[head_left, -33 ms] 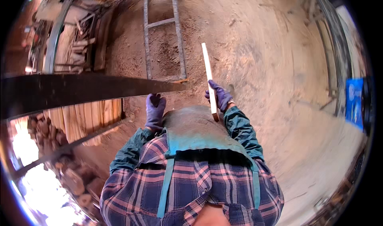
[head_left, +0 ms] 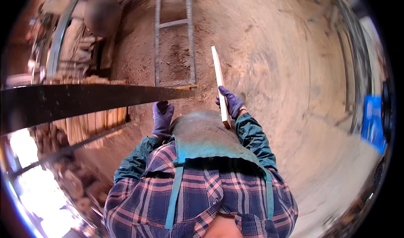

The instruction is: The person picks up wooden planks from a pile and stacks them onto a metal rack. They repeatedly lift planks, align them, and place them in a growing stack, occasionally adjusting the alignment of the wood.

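My right hand (head_left: 230,103), in a purple glove, is closed around a long, narrow strip of pale wood (head_left: 218,72). The strip points away from me, its near end by my apron (head_left: 202,130). My left hand (head_left: 162,119), also gloved, is just on the near side of a long dark beam (head_left: 84,101). Its fingers are loosely curled with the thumb apart, and nothing shows in it. Whether its fingertips touch the beam, I cannot tell.
A ladder-like metal frame (head_left: 192,48) lies ahead on the dirt floor. Wood pieces (head_left: 75,44) are stacked at the far left, near a blurred round shape (head_left: 103,14). Upright boards (head_left: 94,122) and logs (head_left: 69,179) stand left. Something blue (head_left: 373,120) is at the far right.
The view has shifted slightly, so the beam sits a little lower. A blurred round shape now shows at the upper left. My right hand still grips the wood strip.
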### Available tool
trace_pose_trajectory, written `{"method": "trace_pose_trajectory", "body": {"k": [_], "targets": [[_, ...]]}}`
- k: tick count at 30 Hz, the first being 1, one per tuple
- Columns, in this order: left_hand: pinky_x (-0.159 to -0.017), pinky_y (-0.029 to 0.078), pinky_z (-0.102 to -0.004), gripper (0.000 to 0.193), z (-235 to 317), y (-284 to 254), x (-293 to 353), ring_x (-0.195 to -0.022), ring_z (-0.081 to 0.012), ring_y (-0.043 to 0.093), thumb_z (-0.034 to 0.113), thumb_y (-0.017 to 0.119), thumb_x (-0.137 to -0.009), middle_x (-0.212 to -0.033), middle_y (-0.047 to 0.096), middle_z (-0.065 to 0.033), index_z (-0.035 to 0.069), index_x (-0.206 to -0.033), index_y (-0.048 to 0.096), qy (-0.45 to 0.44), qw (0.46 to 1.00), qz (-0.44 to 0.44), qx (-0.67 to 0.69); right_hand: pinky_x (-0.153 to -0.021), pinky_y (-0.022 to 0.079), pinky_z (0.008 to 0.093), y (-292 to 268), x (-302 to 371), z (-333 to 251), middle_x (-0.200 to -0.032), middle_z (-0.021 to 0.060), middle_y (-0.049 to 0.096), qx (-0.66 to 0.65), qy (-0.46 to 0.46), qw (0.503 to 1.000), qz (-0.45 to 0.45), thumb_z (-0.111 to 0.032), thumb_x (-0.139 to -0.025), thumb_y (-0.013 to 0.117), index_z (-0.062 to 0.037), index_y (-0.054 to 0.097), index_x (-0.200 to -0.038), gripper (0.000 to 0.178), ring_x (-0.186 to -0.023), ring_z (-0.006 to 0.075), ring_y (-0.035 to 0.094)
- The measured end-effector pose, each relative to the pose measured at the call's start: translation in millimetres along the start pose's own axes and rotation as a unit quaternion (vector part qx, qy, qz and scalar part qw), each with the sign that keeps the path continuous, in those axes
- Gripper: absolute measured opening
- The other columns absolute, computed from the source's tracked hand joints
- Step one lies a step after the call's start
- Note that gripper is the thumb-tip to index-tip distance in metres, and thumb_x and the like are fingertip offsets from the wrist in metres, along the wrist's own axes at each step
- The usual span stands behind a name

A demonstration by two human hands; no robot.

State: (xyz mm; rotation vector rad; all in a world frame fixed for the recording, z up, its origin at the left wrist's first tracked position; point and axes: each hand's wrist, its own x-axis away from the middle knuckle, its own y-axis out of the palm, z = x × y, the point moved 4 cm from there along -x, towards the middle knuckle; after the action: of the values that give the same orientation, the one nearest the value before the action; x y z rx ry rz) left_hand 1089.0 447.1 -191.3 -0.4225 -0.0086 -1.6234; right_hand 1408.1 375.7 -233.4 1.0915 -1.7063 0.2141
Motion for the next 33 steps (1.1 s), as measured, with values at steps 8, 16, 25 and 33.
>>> {"method": "trace_pose_trajectory", "body": {"k": [8, 16, 25, 33], "targets": [[-0.101, 0.042, -0.0452, 0.067, -2, 98, 10, -0.118, -0.0270, 0.053, 0.039, 0.075, -0.085, -0.134, 0.049, -0.0069, 0.020, -0.138, 0.038, -0.304, 0.903, 0.185, 0.240, -0.054, 0.051, 0.0317, -1, -69, -149, -0.073, 0.0122, 0.069, 0.257, 0.171, 0.949, -0.070, -0.065, -0.082, 0.064, 0.0022, 0.070, -0.088, 0.067, -0.060, 0.0227, 0.063], [-0.094, 0.046, -0.0460, 0.057, -109, 151, -51, -0.118, -0.0324, 0.054, 0.057, 0.054, -0.091, -0.134, 0.052, -0.0077, 0.017, -0.131, 0.046, -0.460, 0.724, 0.354, 0.374, -0.051, 0.049, 0.0341, 62, -189, -232, -0.077, 0.0153, 0.066, 0.314, 0.268, 0.902, -0.128, -0.062, -0.083, 0.065, -0.0039, 0.062, -0.102, 0.061, -0.057, 0.0254, 0.060], [-0.073, 0.049, -0.0437, 0.038, -204, 184, -69, -0.097, -0.0312, 0.063, 0.049, 0.044, -0.096, -0.115, 0.063, -0.0071, 0.018, -0.115, 0.053, -0.516, 0.592, 0.420, 0.455, -0.060, 0.052, 0.0314, 156, -329, -396, -0.076, 0.0156, 0.065, 0.417, 0.204, 0.878, -0.120, -0.067, -0.084, 0.057, 0.0019, 0.064, -0.087, 0.069, -0.064, 0.0246, 0.062], [-0.078, 0.051, -0.0408, 0.035, -106, 165, -162, -0.095, -0.0259, 0.063, 0.040, 0.048, -0.098, -0.111, 0.065, -0.0077, 0.014, -0.122, 0.054, -0.593, 0.664, 0.377, 0.257, -0.064, 0.050, 0.0386, 298, -507, -555, -0.084, 0.0134, 0.069, 0.617, 0.061, 0.785, 0.006, -0.047, -0.076, 0.077, -0.0009, 0.067, -0.106, 0.056, -0.069, 0.0253, 0.063]]}}
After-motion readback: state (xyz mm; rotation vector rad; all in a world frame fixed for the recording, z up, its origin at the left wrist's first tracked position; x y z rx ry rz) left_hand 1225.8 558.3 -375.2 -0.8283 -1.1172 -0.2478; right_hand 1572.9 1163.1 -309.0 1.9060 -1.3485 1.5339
